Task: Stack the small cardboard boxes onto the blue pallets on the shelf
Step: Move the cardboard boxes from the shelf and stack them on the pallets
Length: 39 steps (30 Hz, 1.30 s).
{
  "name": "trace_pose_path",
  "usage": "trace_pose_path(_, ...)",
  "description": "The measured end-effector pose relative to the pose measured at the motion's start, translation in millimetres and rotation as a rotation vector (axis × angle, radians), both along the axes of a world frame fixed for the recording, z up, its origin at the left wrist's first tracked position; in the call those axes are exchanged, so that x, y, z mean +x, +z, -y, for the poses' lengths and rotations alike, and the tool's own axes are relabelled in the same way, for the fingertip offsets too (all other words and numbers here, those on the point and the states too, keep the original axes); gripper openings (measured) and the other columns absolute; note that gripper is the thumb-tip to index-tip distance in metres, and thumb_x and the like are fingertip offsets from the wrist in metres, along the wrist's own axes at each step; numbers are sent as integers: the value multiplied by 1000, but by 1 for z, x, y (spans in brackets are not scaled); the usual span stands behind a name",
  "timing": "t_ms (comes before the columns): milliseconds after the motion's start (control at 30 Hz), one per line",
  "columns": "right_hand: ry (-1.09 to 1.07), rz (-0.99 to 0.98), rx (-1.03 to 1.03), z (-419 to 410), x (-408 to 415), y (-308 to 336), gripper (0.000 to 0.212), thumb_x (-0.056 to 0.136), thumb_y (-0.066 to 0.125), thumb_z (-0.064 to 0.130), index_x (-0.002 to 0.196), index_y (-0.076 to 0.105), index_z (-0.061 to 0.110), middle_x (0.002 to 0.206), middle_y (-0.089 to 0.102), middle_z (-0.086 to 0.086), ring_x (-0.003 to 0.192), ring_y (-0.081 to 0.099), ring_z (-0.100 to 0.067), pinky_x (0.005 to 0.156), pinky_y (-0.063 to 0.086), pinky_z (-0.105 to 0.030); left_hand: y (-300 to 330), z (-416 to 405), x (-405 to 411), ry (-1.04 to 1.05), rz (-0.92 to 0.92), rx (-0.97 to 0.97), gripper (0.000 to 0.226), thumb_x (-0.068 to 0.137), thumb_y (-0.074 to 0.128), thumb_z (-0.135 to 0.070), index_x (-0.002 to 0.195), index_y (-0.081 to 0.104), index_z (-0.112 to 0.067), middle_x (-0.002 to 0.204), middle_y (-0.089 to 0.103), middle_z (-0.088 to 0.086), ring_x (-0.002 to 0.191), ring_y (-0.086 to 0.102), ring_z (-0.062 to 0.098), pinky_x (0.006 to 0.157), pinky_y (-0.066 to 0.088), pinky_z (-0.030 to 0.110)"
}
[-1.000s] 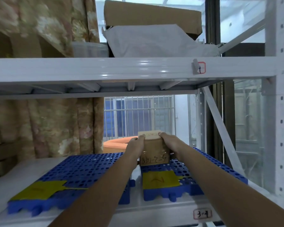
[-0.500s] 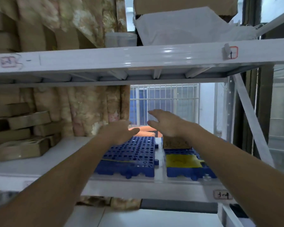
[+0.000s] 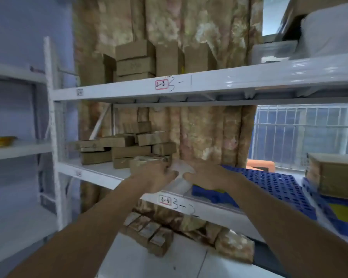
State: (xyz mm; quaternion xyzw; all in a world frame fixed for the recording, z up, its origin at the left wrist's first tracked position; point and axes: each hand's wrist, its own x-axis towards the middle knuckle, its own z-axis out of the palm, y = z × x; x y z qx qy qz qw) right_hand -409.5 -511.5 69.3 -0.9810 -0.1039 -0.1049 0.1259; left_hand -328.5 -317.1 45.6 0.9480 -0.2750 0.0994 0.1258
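A pile of small cardboard boxes (image 3: 129, 146) lies at the left of the middle shelf (image 3: 100, 171). Its front box (image 3: 149, 159) sits just behind my left hand (image 3: 155, 176), which reaches to it with loosely bent fingers; motion blur hides any contact. Beside it, my right hand (image 3: 205, 175) hovers over the bare shelf and holds nothing. To the right lies a blue pallet (image 3: 269, 183) with nothing on it. A second blue pallet (image 3: 342, 215) at the far right carries one cardboard box (image 3: 333, 173).
More cardboard boxes (image 3: 137, 61) stand on the upper shelf. Several boxes (image 3: 149, 233) lie on the floor under the shelf. A patterned curtain (image 3: 205, 133) hangs behind. A white upright post (image 3: 52, 117) stands at the left, with another shelf unit beyond it.
Both hands let go of the box on the right pallet and swung left. My view turned left with them, and the hands now sit at the box pile.
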Motion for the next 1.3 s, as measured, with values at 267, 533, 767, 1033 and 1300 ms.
trace_pose_path(267, 114, 40, 20, -158, 85, -15, 37, 100, 48, 46, 121, 60, 18, 124, 57, 3, 117, 52, -18, 95, 40, -36, -9, -157, 31, 132, 61, 54, 66, 99, 28, -69, 143, 52, -26, 138, 61, 8, 123, 56, 31, 99, 47, 39)
trace_pose_path(533, 247, 1, -31, -269, 170, -11, 62, 104, 43, 47, 157, 31, 17, 163, 29, -4, 150, 26, -22, 118, 22, -34, -13, -262, 97, 198, 75, -39, 55, 103, 39, -59, 151, 46, -33, 149, 55, 0, 129, 55, 23, 106, 43, 34)
trace_pose_path(767, 358, 42, 72, -318, 243, 2, 39, 102, 48, 38, 128, 62, 12, 129, 63, -8, 114, 59, -25, 97, 48, -38, -2, -315, 157, 359, 85, -9, 69, 100, 31, -69, 148, 50, -24, 152, 50, 8, 137, 48, 29, 109, 41, 41)
trace_pose_path(1033, 350, 148, -22, -347, 324, 14, 53, 100, 46, 41, 152, 41, 29, 138, 57, 4, 117, 56, -17, 97, 47, -36, 11, -345, 232, 351, 91, -45, 73, 99, 28, -71, 154, 41, -24, 154, 48, 9, 140, 45, 29, 110, 37, 41)
trace_pose_path(1300, 286, 171, -6, -396, 395, 5, 14, 98, 43, 35, 94, 51, 24, 95, 47, 19, 90, 50, -14, 84, 40, -35, 9, -385, 323, 251, 59, -161, 77, 92, 27, -77, 141, 50, -22, 139, 57, 10, 118, 58, 30, 101, 48, 47)
